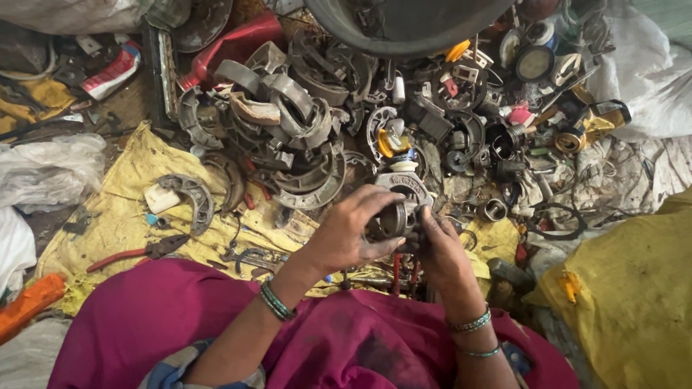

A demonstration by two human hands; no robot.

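a short, dark metal ring part [393,220], round and hollow like a bearing sleeve or small housing, is sitting between the two hands just above the person's lap, in front of the scrap heap. the left hand [349,234] is wrapping it from the left, fingers curled over its top and thumb underneath, clamped on it. the right hand [440,252] is meeting it from the right, fingertips [422,220] pressing on its rim, so both hands are closed together on the one piece.

it looks stiff and fairly heavy for its size, greasy and grimy, so likely slippery; the outer rim seems the safest place to grip, with fingers kept away from any sharp inner edge.

beyond the ring part, curved grey brake shoes [288,115] are lying piled up and to the left of it. red-handled pliers [133,252] are resting well to the left of it on a yellow sack [130,194] spread over the floor. up and to the right of it, small rings, springs and caps are lying scattered. a big dark tub [404,25] is standing at the far edge, above the ring part. another yellow sack bundle [627,288] is bulging to its right. the floor is dirty and crowded.
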